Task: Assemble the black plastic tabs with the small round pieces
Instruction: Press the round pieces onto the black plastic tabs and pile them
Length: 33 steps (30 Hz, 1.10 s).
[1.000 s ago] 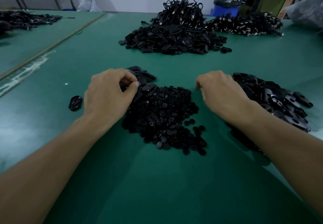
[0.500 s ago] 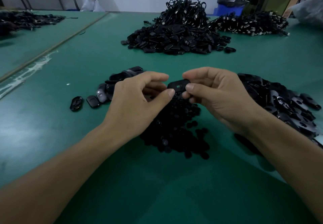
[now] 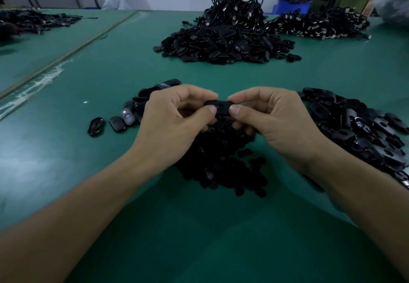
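A black plastic tab [image 3: 219, 107] is held flat between both hands above the green table [image 3: 199, 227]. My left hand [image 3: 174, 123] pinches its left end with thumb and fingers. Its right end is pinched by my right hand [image 3: 274, 121]. Under the hands lies a heap of small round pieces [image 3: 223, 165]. A pile of black tabs [image 3: 363, 130] spreads at the right. A few tabs [image 3: 130, 114] lie in a loose group left of my left hand. Whether a round piece sits in the held tab cannot be seen.
A big mound of black tabs [image 3: 223, 44] with corded parts [image 3: 236, 6] on top sits at the back centre. More corded parts [image 3: 318, 24] lie back right, another dark pile [image 3: 28, 21] back left. A blue bin [image 3: 292, 2] stands behind.
A second ago each hand reached into its own pile. They came together over the round pieces with one tab between them, and both now pinch its ends a little tighter.
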{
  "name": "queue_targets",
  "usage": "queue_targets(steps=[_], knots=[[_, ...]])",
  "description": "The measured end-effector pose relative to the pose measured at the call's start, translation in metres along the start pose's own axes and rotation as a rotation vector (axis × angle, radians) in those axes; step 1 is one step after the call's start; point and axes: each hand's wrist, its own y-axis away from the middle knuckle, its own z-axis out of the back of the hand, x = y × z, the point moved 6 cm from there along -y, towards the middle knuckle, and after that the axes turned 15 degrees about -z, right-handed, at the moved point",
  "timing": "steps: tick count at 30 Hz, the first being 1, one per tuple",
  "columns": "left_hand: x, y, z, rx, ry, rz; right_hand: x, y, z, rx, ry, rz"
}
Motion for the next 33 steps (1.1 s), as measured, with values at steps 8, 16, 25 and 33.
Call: queue_targets(steps=[8,16,25,33], knots=[[0.0,-0.001,0.004,-0.117,0.146,0.07,0.0,0.002,-0.006,0.015,-0.062,-0.04],[-0.004,0.001,-0.002,-0.067,0.154,0.071,0.002,0.009,-0.015,0.093,-0.104,-0.079],[0.001,-0.002,0.005,-0.111,0.151,0.079,0.0,0.005,0.008,-0.091,0.666,0.034],[0.002,-0.002,0.005,-0.081,0.053,0.057,-0.005,0.004,0.001,-0.038,0.777,0.033]])
